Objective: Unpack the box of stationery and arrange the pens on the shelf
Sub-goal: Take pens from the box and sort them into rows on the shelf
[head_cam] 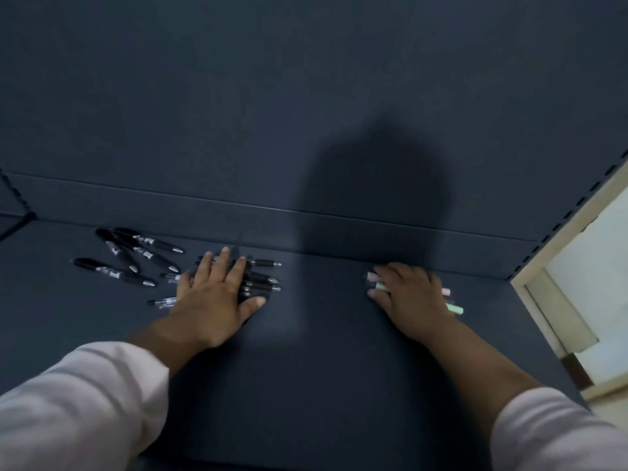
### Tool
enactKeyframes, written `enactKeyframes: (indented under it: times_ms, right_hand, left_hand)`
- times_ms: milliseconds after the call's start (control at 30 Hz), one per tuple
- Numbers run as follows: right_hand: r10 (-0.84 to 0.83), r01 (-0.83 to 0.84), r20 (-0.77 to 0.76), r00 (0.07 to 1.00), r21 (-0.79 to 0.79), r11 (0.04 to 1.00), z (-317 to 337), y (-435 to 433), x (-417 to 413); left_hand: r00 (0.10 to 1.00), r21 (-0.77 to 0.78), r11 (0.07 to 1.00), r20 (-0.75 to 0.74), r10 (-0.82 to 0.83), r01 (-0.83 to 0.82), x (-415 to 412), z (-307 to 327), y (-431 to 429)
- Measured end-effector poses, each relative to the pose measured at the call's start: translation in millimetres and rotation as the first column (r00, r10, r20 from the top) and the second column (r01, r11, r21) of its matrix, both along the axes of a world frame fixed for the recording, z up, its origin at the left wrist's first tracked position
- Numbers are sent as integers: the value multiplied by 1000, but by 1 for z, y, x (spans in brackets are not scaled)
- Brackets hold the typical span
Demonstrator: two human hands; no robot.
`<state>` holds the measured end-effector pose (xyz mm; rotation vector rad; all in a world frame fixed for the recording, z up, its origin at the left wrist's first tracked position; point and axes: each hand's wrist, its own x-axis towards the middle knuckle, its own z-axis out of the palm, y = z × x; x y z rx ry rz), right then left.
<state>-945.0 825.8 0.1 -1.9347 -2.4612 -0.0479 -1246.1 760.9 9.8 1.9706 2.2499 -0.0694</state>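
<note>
- I look down on a dark blue-grey shelf (323, 368) with a back panel (238, 96) of the same colour rising behind it; a pale wall and floor show past the shelf's right edge.
- A head-shaped shadow (377, 198) falls across the back panel and the middle of the shelf.
- My left hand (217, 294) lies flat, palm down, fingers spread open, pressing on a bunch of black pens (261, 280) near the shelf's back edge, left of centre. It grips nothing; the pen tips stick out to the right from under the fingers.
- More loose black pens (129, 253) lie scattered toward the back left corner, crossing each other at angles, apart from the hand.
- Two clear-bodied pens (163, 302) lie just beside the left hand's outer edge.
- My right hand (411, 294) rests palm down over a few pastel pens (453, 309), pink and green, near the back edge toward the right side. The fingers curl over them, but I cannot tell whether they actually grip or only cover them.
- Both forearms wear white sleeves (68, 402), pushed up from the wrists.
- The two hands are well apart.
</note>
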Motion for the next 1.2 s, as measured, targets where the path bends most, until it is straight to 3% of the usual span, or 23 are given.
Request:
enactKeyframes:
  times_ms: [200,533,667,800,1067,1200]
  right_hand:
    - [51,-52,-12,999,-70,996,-1,-5,-6]
    - [13,-13,41,999,4,1000,2,-4,-14]
    - [139,-132,-101,985,67,989,11,-10,-48]
    - [302,-326,-304,904,-32,945,17,-17,-92]
    - [329,-424,-441,835,-136,895,3,-7,-157]
    - [363,-436,-407,839,-103,894,-1,4,-181]
  left_hand:
    - [997,-21,997,-14,-80,80,3,-7,10]
    - [984,16,984,-23,-178,179,9,-7,29]
    - [974,44,975,42,-222,220,19,-6,32]
    - [953,145,956,131,-273,253,20,2,26]
    - [996,66,994,-23,89,-88,-36,3,-6]
    - [993,36,994,58,100,-102,-37,-2,-15]
